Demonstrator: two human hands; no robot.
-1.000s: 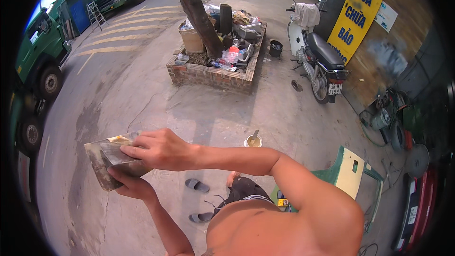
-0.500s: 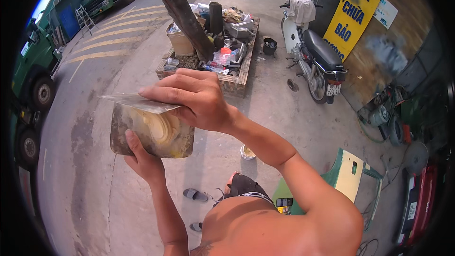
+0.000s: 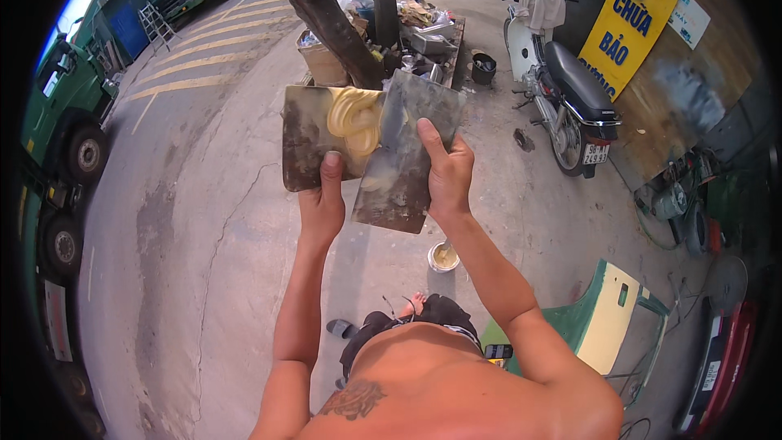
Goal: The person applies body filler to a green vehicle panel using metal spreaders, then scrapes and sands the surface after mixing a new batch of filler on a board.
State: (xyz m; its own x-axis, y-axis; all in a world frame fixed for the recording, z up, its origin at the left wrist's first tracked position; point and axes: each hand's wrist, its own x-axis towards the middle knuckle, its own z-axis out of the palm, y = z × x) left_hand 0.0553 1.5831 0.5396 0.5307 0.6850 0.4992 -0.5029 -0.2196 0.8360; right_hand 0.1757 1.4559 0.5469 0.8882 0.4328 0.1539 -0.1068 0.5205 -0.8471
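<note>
In front of me, my left hand (image 3: 322,210) grips a flat, stained putty board (image 3: 305,143) at its lower edge, thumb on top. A looped ribbon of yellow putty (image 3: 355,118) lies on the board's upper right part. My right hand (image 3: 450,175) is closed on the right edge of a grey rectangular putty spreader (image 3: 406,155), its thumb across the face. Tilted to the right, the spreader overlaps the board's right side and hides part of it. Thin pale smears mark the spreader's face. Below, a small white tub (image 3: 444,257) of yellowish paste stands on the ground.
A leaning tree trunk (image 3: 324,12) rises from a planter heaped with rubbish (image 3: 428,37) ahead. A motorbike (image 3: 574,85) is parked at right, near a black bucket (image 3: 483,69). A cream and green vehicle panel (image 3: 604,322) lies at lower right. Green trucks (image 3: 73,114) line the left.
My right hand has turned the spreader from lying slanted over the putty to facing me beside the board. Both hands have shifted right and up, and the putty shows more fully.
</note>
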